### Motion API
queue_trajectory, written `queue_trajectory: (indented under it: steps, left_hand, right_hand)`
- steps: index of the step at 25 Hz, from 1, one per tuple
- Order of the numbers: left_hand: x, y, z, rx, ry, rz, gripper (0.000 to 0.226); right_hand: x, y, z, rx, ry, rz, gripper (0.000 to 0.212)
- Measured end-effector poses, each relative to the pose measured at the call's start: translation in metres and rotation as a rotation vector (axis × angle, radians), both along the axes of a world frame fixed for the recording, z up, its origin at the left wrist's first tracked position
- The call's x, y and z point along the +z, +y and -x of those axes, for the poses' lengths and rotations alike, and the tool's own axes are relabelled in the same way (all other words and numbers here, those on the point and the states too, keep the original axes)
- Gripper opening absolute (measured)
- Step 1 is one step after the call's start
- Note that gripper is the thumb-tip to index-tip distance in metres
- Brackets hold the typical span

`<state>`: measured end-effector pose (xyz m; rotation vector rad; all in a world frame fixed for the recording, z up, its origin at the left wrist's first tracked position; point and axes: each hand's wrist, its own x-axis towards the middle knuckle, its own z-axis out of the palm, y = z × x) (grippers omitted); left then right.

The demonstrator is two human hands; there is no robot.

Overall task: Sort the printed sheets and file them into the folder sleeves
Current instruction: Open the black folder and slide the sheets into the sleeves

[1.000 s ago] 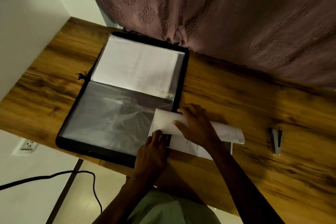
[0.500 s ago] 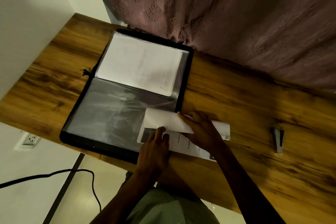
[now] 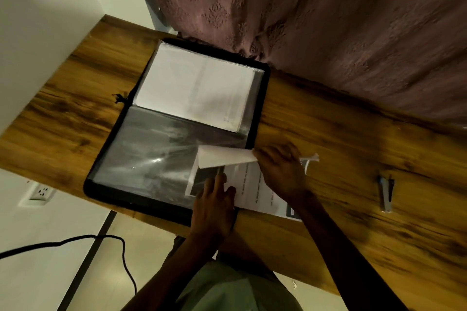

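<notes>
It is dim and yellowish here. The brightest spots are the white wall (image 3: 38,33) and the paper (image 3: 194,88) in the folder (image 3: 263,108). A small white glare shines on the plastic sleeve (image 3: 151,149). The arms (image 3: 341,247) look very dark. The right hand (image 3: 280,171) and the sheet (image 3: 222,158) it holds up are a bit smeary. The desk (image 3: 353,159) looks bent and stretched near the picture's edges.

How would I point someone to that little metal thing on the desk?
Find the wooden desk with the open black folder. Right of the printed sheets, a small grey stapler lies alone on bare wood, the only metal thing there.
</notes>
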<state>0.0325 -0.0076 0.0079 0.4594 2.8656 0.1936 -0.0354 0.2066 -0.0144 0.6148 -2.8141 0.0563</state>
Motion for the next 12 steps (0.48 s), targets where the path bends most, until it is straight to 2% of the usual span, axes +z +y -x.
queue_trajectory:
  steps: [3,6,7,10,12]
  left_hand:
    - [-0.001,0.005,-0.001,0.024,-0.009,-0.028,0.044]
    - [0.001,0.006,-0.001,0.032,-0.044,-0.019,0.037]
    - [0.000,0.006,0.000,0.033,-0.049,-0.014,0.037]
    - [0.001,0.008,0.001,0.010,-0.101,0.023,0.044]
    - [0.000,0.008,0.002,-0.026,-0.101,0.030,0.049]
  right_hand:
    - [-0.001,-0.013,0.024,-0.100,-0.060,-0.009,0.034]
    - [-0.001,-0.025,0.046,-0.155,-0.217,0.046,0.016]
    - [0.003,-0.028,0.052,-0.183,-0.280,0.067,0.017]
    - [0.003,-0.030,0.065,-0.259,-0.393,0.054,0.040]
    - [0.001,-0.031,0.069,-0.296,-0.427,0.035,0.046]
